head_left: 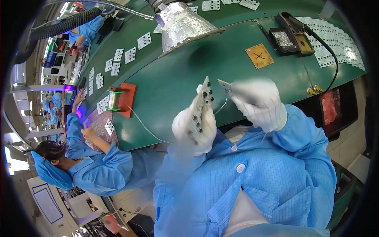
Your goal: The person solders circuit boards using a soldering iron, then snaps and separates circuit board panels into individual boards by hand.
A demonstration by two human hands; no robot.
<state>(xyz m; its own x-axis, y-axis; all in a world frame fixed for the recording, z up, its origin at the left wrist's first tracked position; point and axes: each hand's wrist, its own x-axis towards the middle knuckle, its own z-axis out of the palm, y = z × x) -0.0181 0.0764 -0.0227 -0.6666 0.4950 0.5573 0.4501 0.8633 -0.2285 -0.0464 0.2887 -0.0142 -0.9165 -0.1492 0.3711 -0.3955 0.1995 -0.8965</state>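
Circuit board in left grip

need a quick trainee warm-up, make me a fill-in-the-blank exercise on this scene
The left hand holds a circuit board and wears a ____ glove.
The sleeve behind the right hand is ____.
In the picture, the solder wire spool stands to the ____ of the soldering iron stand.

Missing words: white; blue; left

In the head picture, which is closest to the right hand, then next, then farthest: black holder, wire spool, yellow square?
From the right hand:
1. Yellow square, just beyond it.
2. Black holder, farther out, to the right.
3. Wire spool, far over on the left.
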